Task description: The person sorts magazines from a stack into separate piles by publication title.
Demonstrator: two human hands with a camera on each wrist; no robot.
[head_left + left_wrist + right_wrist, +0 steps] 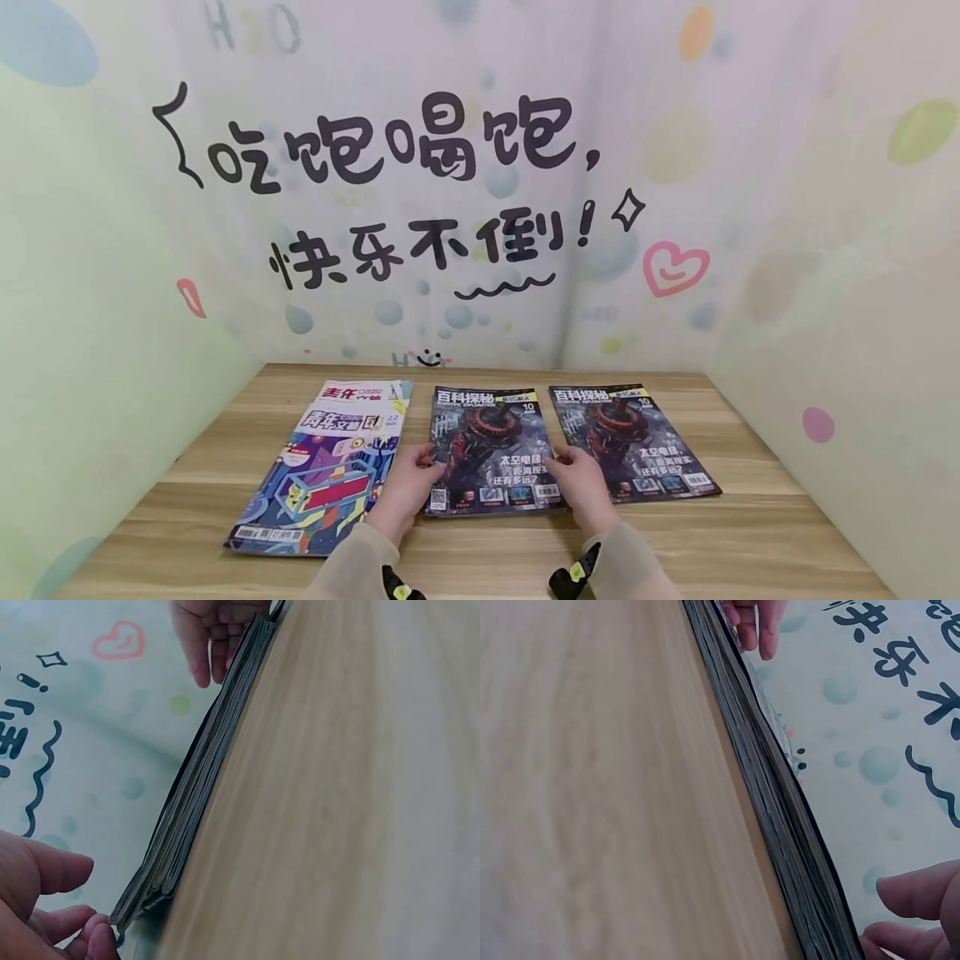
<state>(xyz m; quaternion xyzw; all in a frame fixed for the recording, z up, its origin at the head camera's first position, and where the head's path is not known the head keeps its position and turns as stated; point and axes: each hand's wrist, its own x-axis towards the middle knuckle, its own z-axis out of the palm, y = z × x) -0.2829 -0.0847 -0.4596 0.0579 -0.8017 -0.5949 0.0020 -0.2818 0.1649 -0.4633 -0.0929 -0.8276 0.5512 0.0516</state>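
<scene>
In the head view a dark science magazine (491,450) lies face up in the middle, on top of a thick stack whose layered page edges (780,817) show in the right wrist view. My left hand (408,487) is at its left side, fingertips touching the edge near a lower corner, with the thumb (67,871) held apart above. On the opposite side my right hand (577,483) has its fingers against the right edge, its thumb (915,892) also raised off the cover. Neither thumb presses on the magazine.
A matching dark magazine (637,446) lies to the right, close beside my right hand. Colourful magazines (315,483) overlap at the left, their lower one poking out behind. All lie on a wooden table (495,558); a printed wall (450,333) rises behind it.
</scene>
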